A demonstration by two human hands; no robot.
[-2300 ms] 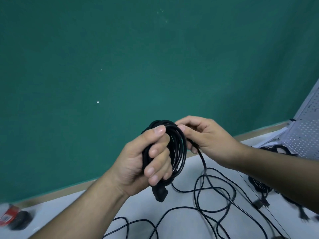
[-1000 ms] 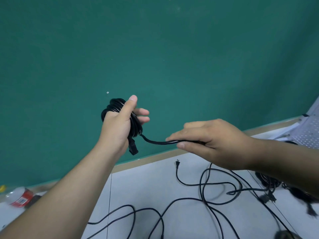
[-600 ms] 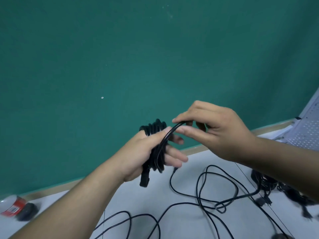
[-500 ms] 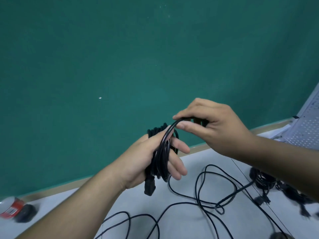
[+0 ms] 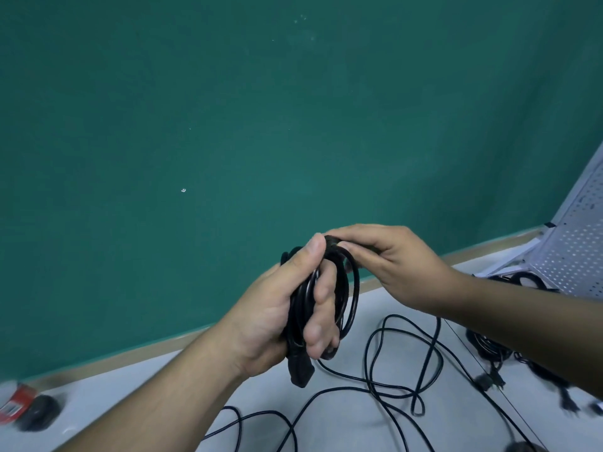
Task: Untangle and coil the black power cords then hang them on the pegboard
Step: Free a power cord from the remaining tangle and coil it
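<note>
Bundle of looped black rubber power cord [image 5: 346, 300] held up in the air above the white table [image 5: 352, 419], in front of the green wall. It is gripped round its middle by the left hand [image 5: 277, 308], fingers curled through the loops and thumb pressed on top. The top turn is pinched by the right hand [image 5: 391, 262], fingertips closed on the strand just beside the left thumb. The bundle's long axis is roughly upright, slightly tilted, with a black moulded connector [image 5: 300, 373] hanging below the left palm. The uncoiled black cord [image 5: 391, 353] is seen lying in loose crossing loops on the table below and to the right of the bundle, nearer the right hand. The next length is judged to be drawn up from that side by the right hand. White perforated metal pegboard [image 5: 574, 256] is propped at the table's far right corner, other black cord bundles [image 5: 489, 347] near its foot. Hanging is not yet done. A snag is likely where the slack crosses itself.
</note>
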